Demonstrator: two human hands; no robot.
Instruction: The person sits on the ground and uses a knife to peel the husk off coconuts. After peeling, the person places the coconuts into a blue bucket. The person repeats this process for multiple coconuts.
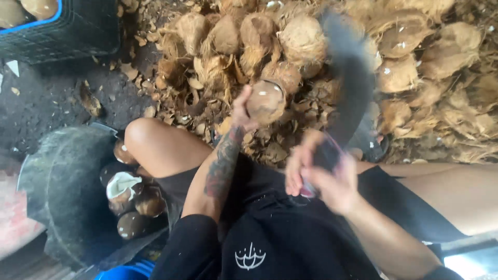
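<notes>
While the left hand [243, 111] grips the coconut [265, 101] at frame centre, keep its fingers clear of the cut line. Right hand [324, 173], lower right of it, is closed on a blade [348, 78], blurred, probably a machete, raised just right of the nut. Husks [415, 57] piled beyond; bucket [62, 192] lower left.

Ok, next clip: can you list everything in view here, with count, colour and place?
Coconut: one, brown, held up at centre.
Blade: one, dark, motion-blurred, right of the coconut.
Husk pile: many pieces, tan, across the top and right.
Crate: one, black with a blue rim, top left.
Tub: one, dark grey, lower left.
Peeled coconuts: about five, brown and white, in the tub.
Left hand: grips the coconut.
Right hand: grips the blade's handle.
</notes>
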